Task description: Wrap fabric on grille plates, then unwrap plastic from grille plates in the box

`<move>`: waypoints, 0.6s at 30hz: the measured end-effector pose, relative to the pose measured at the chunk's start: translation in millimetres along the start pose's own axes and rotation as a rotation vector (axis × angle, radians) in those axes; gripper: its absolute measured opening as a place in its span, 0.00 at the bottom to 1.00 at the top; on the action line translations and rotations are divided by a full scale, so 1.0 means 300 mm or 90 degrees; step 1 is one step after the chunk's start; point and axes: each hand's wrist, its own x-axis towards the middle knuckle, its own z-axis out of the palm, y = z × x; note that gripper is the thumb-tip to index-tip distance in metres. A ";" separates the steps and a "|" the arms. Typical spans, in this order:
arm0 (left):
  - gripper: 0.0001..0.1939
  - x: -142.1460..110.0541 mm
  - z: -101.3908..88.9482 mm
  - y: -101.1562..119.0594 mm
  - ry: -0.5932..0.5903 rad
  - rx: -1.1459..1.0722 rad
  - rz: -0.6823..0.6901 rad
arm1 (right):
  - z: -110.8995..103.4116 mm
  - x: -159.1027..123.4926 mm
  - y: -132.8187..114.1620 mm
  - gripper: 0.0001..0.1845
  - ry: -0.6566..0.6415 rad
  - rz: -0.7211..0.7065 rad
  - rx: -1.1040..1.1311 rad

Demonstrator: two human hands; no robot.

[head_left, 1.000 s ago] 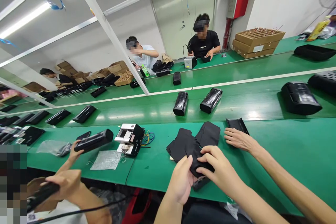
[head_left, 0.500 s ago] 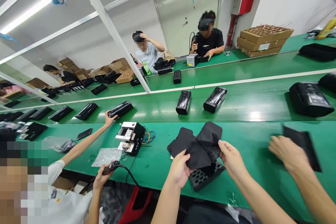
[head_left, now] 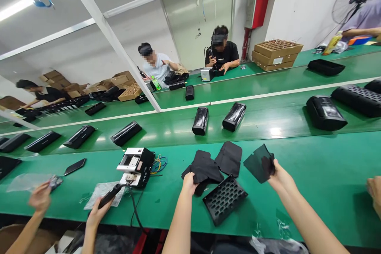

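My left hand rests closed on a pile of black fabric pieces on the green table. My right hand is lifted a little to the right and pinches a single black fabric sheet. Between my hands, near the front edge, lies a black perforated grille panel. Another loose black fabric piece lies just behind it.
A black-and-white device with coloured wires sits left of the pile. A co-worker's hands at the lower left hold a black tool. Black speaker housings ride the middle belt. Another person's hand shows at the right edge. People work at the far bench.
My right hand pulled one fabric sheet off the pile and moved it right. The grille panel now lies uncovered. The hand at the right withdrew to the frame edge.
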 end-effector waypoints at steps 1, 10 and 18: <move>0.21 0.020 -0.091 0.016 0.103 0.058 0.021 | -0.002 -0.004 -0.004 0.18 -0.006 0.007 0.000; 0.31 -0.152 0.772 -0.141 -0.039 0.124 0.156 | 0.013 -0.128 0.123 0.15 -0.186 0.186 -0.009; 0.20 -0.315 0.912 -0.302 -0.379 -0.389 -0.188 | 0.063 -0.266 0.209 0.15 -0.308 0.292 0.021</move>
